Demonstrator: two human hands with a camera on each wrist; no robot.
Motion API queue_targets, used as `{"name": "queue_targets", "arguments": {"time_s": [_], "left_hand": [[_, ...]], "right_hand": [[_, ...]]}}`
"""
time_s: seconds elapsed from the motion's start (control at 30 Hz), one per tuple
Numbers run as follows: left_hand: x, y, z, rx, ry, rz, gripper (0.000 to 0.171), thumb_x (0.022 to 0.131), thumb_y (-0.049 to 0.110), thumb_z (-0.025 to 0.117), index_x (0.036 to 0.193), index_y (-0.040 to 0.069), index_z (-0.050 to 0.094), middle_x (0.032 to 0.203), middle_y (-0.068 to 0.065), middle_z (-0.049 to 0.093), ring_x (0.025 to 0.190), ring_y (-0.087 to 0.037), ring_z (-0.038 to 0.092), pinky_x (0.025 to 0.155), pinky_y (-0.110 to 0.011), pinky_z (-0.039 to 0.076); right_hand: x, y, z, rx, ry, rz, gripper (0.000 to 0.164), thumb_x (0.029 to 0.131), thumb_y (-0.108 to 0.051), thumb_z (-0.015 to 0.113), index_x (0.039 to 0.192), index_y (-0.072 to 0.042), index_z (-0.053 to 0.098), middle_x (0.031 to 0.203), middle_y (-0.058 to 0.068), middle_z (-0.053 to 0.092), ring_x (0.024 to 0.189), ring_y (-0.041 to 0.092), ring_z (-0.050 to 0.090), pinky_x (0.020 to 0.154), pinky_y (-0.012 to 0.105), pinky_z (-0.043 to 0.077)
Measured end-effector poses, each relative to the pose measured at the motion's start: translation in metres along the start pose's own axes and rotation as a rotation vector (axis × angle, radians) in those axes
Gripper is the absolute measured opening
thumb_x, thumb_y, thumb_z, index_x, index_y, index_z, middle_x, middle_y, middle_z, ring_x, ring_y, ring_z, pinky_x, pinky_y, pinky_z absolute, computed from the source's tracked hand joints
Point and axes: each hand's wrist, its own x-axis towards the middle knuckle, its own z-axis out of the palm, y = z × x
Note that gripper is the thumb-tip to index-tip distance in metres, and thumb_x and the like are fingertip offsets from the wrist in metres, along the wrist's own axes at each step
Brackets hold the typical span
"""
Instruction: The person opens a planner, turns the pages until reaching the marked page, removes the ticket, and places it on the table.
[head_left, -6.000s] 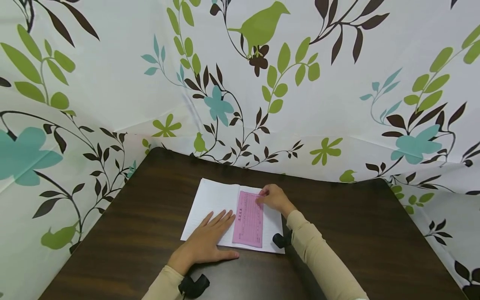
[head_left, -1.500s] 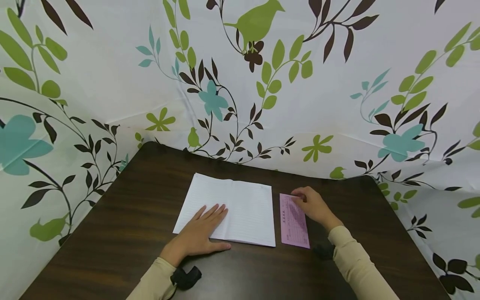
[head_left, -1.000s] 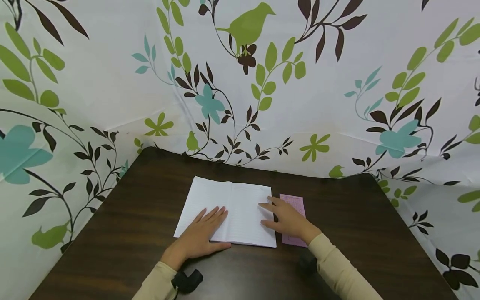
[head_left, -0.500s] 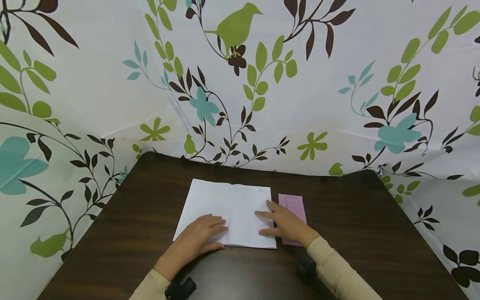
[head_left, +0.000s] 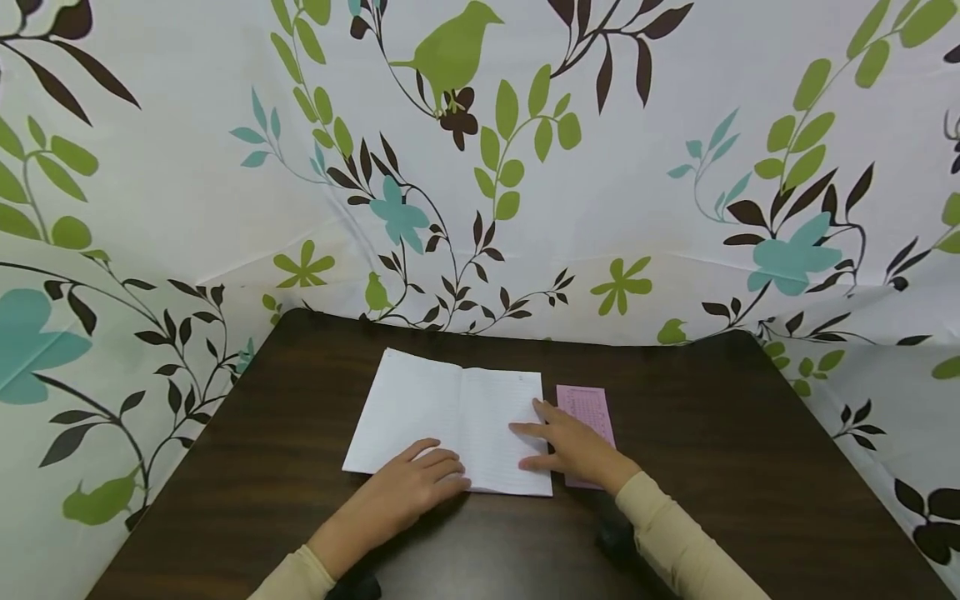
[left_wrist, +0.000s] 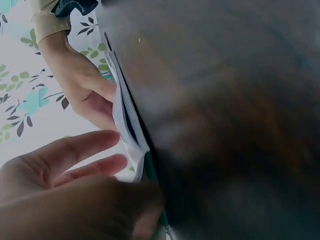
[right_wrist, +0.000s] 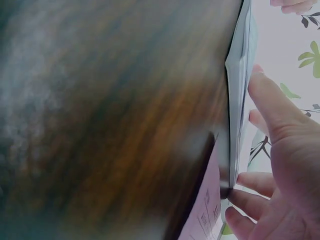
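An open notebook with white lined pages (head_left: 491, 425) lies on the dark wooden table (head_left: 697, 433). At its near edge, left of the fold, my left hand (head_left: 408, 492) holds the left half, fingers bent over the page and thumb hidden in the head view. The left wrist view shows that thumb, blurred, by the notebook's dark green cover (left_wrist: 151, 172). That half looks slightly raised. My right hand (head_left: 573, 446) rests its spread, extended fingers on the right page near the outer edge. A printed pink slip (head_left: 585, 407) lies right of the notebook, partly hidden beneath that hand.
A white cloth (head_left: 615, 167) printed with leaves, flowers and birds hangs behind the table and along its sides. A black wrist camera (head_left: 615, 533) sits under the right wrist, another (head_left: 356, 587) under the left.
The pink slip went from the notebook's right page onto the table, and the right hand let it go and moved to that page. The left hand went from lying flat to gripping the near edge.
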Motion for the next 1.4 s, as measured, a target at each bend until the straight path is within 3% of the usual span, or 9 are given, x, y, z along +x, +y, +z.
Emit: {"name": "queue_targets", "arguments": {"time_s": [0.17,0.37,0.5,0.7,0.9,1.0,1.07,1.17,1.4], "left_hand": [[-0.009,-0.009,-0.012,0.066,0.004,-0.124,0.035,0.086,0.001,0.067,0.118,0.015,0.071,0.119,-0.001,0.072,0.118,-0.023,0.064,0.110,-0.049,0.045],[-0.020,-0.026,-0.034,0.085,0.136,-0.422,0.076,0.065,-0.023,0.072,0.134,0.007,0.065,0.133,-0.014,0.066,0.129,-0.034,0.059,0.119,-0.058,0.032],[-0.021,-0.029,-0.037,-0.023,0.244,-0.627,0.096,0.062,-0.031,0.067,0.151,-0.002,0.047,0.144,-0.022,0.058,0.131,-0.039,0.056,0.116,-0.056,0.035],[-0.016,-0.020,-0.025,-0.260,0.252,-0.838,0.108,0.081,-0.020,0.071,0.166,0.004,0.009,0.159,-0.022,0.043,0.134,-0.038,0.054,0.099,-0.052,0.049],[-0.007,-0.016,-0.018,-0.380,0.370,-0.833,0.110,0.078,-0.021,0.068,0.167,0.009,0.010,0.155,-0.017,0.050,0.106,-0.027,0.063,0.070,-0.030,0.045],[0.001,-0.016,-0.014,-0.461,0.419,-0.802,0.109,0.072,-0.024,0.064,0.166,0.010,0.021,0.157,-0.013,0.049,0.121,-0.029,0.061,0.082,-0.017,0.046],[0.006,-0.015,-0.010,-0.483,0.426,-0.769,0.104,0.072,-0.024,0.062,0.164,0.009,0.027,0.159,-0.012,0.046,0.139,-0.032,0.051,0.103,-0.011,0.039],[0.012,-0.012,-0.004,-0.459,0.384,-0.710,0.090,0.081,-0.017,0.065,0.161,0.007,0.034,0.163,-0.010,0.041,0.145,-0.031,0.045,0.119,-0.015,0.023],[0.021,-0.001,0.011,-0.399,0.276,-0.683,0.066,0.101,0.008,0.064,0.161,0.006,0.036,0.168,-0.004,0.031,0.146,-0.029,0.043,0.116,-0.047,0.040]], "right_hand": [[0.000,0.001,0.000,0.015,-0.006,0.006,0.063,0.094,-0.049,0.072,0.148,-0.019,0.060,0.159,0.032,0.035,0.145,0.050,0.038,0.114,0.063,0.037],[-0.001,0.003,0.001,0.041,0.003,0.007,0.062,0.093,-0.046,0.074,0.147,-0.017,0.061,0.159,0.033,0.035,0.145,0.050,0.038,0.114,0.062,0.037],[-0.001,0.005,-0.001,0.065,-0.001,0.016,0.063,0.093,-0.048,0.073,0.147,-0.017,0.061,0.160,0.032,0.034,0.145,0.051,0.039,0.114,0.063,0.037],[-0.001,0.007,-0.005,0.148,-0.017,0.066,0.062,0.093,-0.048,0.074,0.144,-0.015,0.064,0.161,0.029,0.035,0.145,0.048,0.040,0.114,0.063,0.037],[0.001,0.009,-0.005,0.175,-0.001,0.116,0.066,0.102,-0.056,0.059,0.150,-0.011,0.057,0.162,0.022,0.038,0.148,0.040,0.039,0.118,0.058,0.034],[0.001,0.008,-0.006,0.203,0.005,0.140,0.067,0.104,-0.057,0.052,0.154,-0.012,0.051,0.163,0.019,0.038,0.149,0.037,0.038,0.120,0.058,0.032],[0.001,0.007,-0.006,0.227,0.015,0.152,0.068,0.106,-0.055,0.050,0.157,-0.011,0.047,0.163,0.017,0.037,0.150,0.035,0.037,0.121,0.057,0.030],[0.000,0.008,-0.006,0.274,0.031,0.180,0.068,0.108,-0.051,0.047,0.162,-0.011,0.035,0.166,0.013,0.032,0.153,0.033,0.033,0.122,0.055,0.027],[-0.001,0.010,-0.005,0.403,0.076,0.242,0.069,0.113,-0.046,0.033,0.167,-0.013,0.006,0.172,0.004,0.011,0.158,0.026,0.015,0.127,0.049,0.016]]}}
